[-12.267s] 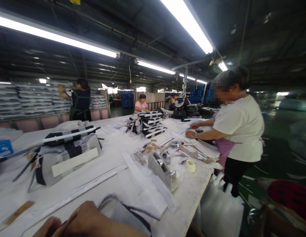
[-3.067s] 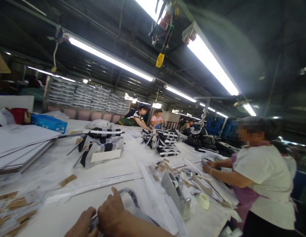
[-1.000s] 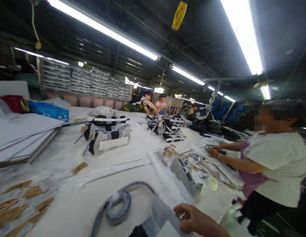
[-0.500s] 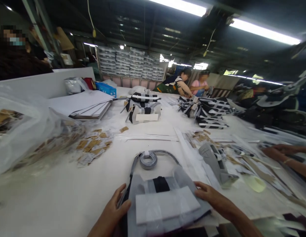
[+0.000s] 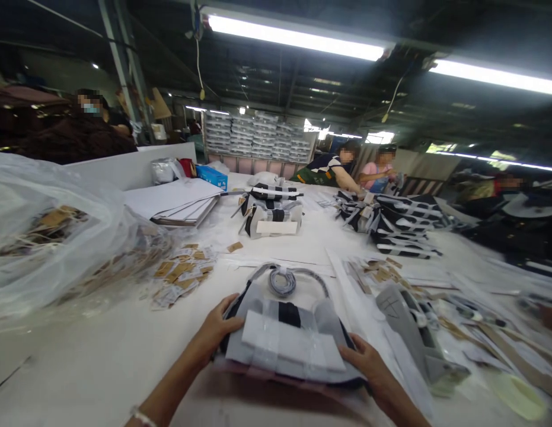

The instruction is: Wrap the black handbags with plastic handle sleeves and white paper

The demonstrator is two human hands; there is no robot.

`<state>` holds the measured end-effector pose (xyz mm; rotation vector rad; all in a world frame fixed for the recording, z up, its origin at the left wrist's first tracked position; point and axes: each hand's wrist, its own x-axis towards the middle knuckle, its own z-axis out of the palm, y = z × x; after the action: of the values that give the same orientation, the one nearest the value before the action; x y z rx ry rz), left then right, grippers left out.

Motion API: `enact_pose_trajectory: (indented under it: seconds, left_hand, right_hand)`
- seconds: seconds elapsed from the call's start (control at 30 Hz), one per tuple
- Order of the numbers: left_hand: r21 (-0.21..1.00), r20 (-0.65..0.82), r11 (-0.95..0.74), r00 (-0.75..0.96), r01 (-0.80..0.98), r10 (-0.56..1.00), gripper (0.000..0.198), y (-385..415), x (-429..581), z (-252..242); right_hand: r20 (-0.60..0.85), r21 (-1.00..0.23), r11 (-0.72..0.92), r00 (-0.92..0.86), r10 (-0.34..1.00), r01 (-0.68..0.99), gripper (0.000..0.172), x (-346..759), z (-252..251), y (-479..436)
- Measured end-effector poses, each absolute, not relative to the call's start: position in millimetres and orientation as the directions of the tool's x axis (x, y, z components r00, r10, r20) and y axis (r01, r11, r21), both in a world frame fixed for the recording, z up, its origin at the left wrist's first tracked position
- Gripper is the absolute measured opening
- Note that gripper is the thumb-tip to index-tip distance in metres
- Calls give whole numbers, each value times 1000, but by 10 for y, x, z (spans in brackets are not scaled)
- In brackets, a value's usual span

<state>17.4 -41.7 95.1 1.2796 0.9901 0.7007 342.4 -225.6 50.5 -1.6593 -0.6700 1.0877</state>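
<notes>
Got a black handbag (image 5: pixel 289 314) in pale grey wrapping held from both sides: gripped along its left edge by the left hand (image 5: pixel 220 332), along its right edge by the right hand (image 5: pixel 367 359), thumbs on top, fingers mostly hidden round the sides. Sitting in the near middle of the counter (image 5: pixel 124 367), near edge maybe tipped up a bit, going by the dark shadow under it.

Probably light, soft and a bit squishy. Can't tell about any stuffing. Likely slippery too, thanks to the shiny clear film over the white pad (image 5: pixel 287 339). Not very fragile by the look of it, just easy to crease. Best to hold both side edges evenly, without squashing the middle. Wouldn't lift by the coiled strap (image 5: pixel 282 281) at the far edge; looks bendy and apt to flop.

To the right, a grey tape dispenser (image 5: pixel 418 338), with a pale yellow tape roll (image 5: pixel 518 394) farther right. To the left, a scatter of brown tags (image 5: pixel 182 270) and a big clear plastic bag (image 5: pixel 57 249). Farther out, more wrapped bags (image 5: pixel 278 214), plus a stack of black-and-white bundles (image 5: pixel 407 219) far right.
</notes>
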Motion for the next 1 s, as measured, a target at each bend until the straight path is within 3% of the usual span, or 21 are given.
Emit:
enact_pose_trajectory:
  seconds: [0.17, 0.43, 0.6, 0.7, 0.83, 1.0]
  left_hand:
    - [983, -48, -26, 394, 180, 918, 77, 361, 379, 1200]
    - [937, -237, 117, 354, 329, 905, 66, 1131, 502, 919]
    - [940, -208, 71, 398, 333, 893, 64, 1172, 517, 863]
    - [951, -117, -14, 401, 310, 909, 72, 1184, 575, 893]
    - [938, 123, -233, 380, 257, 917, 74, 1277, 722, 1022]
    - [920, 309, -359, 272, 155, 911, 76, 1639, 1032, 1255]
  right_hand:
    - [-250, -966, -249, 510, 823, -72, 62, 3465, 631, -1489]
    - [-320, -943, -318, 504, 803, -92, 44, 3534, 599, -679]
    - [-308, -950, -298, 476, 824, -97, 49, 3595, 551, -705]
    - [-183, -983, -157, 492, 851, -95, 56, 3661, 526, -709]
    - [10, -999, 29, 558, 830, -24, 60, 3775, 596, -551]
    - [243, -967, 123, 654, 716, 224, 59, 3987, 901, 47]
